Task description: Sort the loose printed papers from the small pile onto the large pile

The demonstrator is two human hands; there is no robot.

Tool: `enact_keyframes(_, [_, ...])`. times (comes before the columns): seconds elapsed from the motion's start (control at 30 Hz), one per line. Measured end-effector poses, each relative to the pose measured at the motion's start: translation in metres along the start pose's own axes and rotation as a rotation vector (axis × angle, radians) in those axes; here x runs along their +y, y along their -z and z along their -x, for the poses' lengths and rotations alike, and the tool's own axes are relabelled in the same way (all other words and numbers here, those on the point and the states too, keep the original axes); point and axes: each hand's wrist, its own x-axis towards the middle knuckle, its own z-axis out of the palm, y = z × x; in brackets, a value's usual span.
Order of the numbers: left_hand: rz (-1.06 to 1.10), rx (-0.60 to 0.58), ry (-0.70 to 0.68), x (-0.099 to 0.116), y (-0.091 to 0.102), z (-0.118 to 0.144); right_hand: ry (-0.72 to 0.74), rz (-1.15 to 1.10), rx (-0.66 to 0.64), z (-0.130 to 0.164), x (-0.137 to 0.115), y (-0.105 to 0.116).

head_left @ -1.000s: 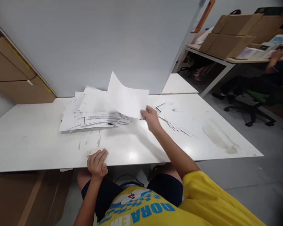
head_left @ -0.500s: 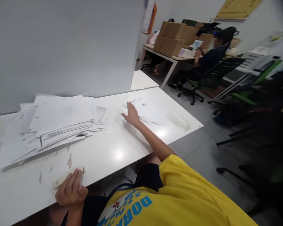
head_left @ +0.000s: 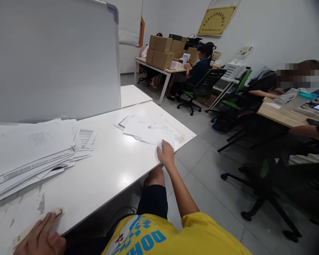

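At the lower left, my left hand (head_left: 41, 235) lies over a long cream stapler (head_left: 60, 212) on the white table, its fingers together and closed over it. Part of the stapler is hidden under the palm. My right hand (head_left: 167, 156) is at the table's front edge, closed at the near right corner of a white sheet of paper (head_left: 149, 129). Some of its fingers are hidden. Under that sheet, a few more papers (head_left: 121, 122) stick out to the left. A large, untidy paper stack (head_left: 42, 138) lies on the left, beyond my left hand.
A whiteboard (head_left: 53, 63) stands along the table's back. Brown stains (head_left: 179, 136) mark the tabletop (head_left: 114, 159) near its right corner. Beyond are office chairs (head_left: 202, 86), cardboard boxes (head_left: 162, 53) on another desk and people seated at desks.
My view has turned right. My right hand has moved from the small papers' left side to their near right corner, and the top sheet has shifted toward the front edge. My left hand remains on the stapler.
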Motion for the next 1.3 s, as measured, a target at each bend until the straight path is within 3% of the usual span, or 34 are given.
enact_keyframes(0.13, [0.022, -0.044, 0.085, 0.004, 0.005, -0.004, 0.204, 0.036, -0.238, -0.035, -0.038, -0.004])
enact_keyframes(0.23, [0.001, -0.002, 0.1, 0.007, 0.001, -0.005, 0.375, 0.075, -0.39, -0.062, -0.071, -0.012])
enact_keyframes(0.37, [-0.031, 0.049, 0.103, 0.009, -0.006, -0.006, 0.476, 0.117, -0.547, -0.073, -0.093, -0.022])
enact_keyframes(0.5, [-0.108, -0.015, 0.066, 0.014, 0.001, -0.003, 0.544, 0.086, -0.611, -0.043, -0.085, -0.015])
enact_keyframes(0.63, [-0.143, -0.175, -0.131, 0.046, 0.006, -0.011, 0.603, 0.024, -0.663, 0.018, -0.069, 0.005])
enact_keyframes(0.77, [0.165, -0.405, -0.254, 0.097, -0.019, -0.03, 0.711, -0.139, -0.733, 0.079, -0.072, 0.024])
enact_keyframes(0.87, [0.229, -0.618, -0.165, 0.12, -0.05, -0.035, 0.793, -0.272, -0.818, 0.107, -0.086, 0.031])
enact_keyframes(0.97, [0.209, -0.696, -0.109, 0.122, -0.068, -0.029, 0.791, -0.377, -0.849, 0.113, -0.098, 0.034])
enact_keyframes(1.03, [0.233, -0.717, -0.102, 0.118, -0.07, -0.024, 0.726, -0.433, -0.841, 0.111, -0.101, 0.034])
enact_keyframes(1.17, [0.312, -0.741, -0.091, 0.119, -0.06, -0.024, 0.664, -0.513, -0.857, 0.107, -0.105, 0.026])
enact_keyframes(1.3, [0.41, -0.77, -0.013, 0.124, -0.05, -0.033, 0.647, -0.647, -0.876, 0.112, -0.125, 0.01])
